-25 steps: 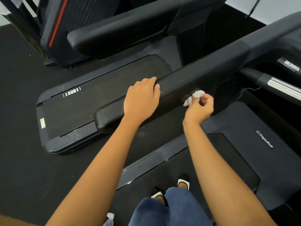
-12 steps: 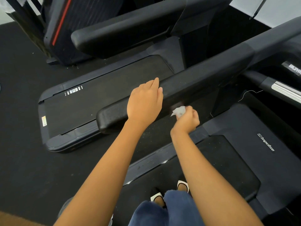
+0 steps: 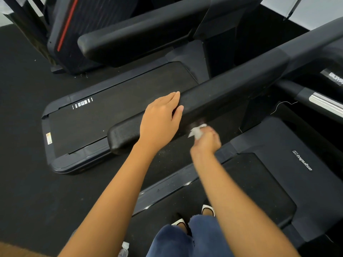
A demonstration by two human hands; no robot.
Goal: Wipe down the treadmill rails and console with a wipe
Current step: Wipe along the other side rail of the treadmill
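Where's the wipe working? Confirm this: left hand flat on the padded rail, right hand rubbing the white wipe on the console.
Wrong spot. In the head view the right hand rubs the white wipe on the near side of the padded rail, not the console; the left hand lies flat on that rail.

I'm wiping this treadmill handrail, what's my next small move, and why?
Probably slide the wipe in your right hand leftward along the near side of the handrail toward its rounded end: the wipe sits mid-rail, and your left hand lies flat on top, leaving that side face free.
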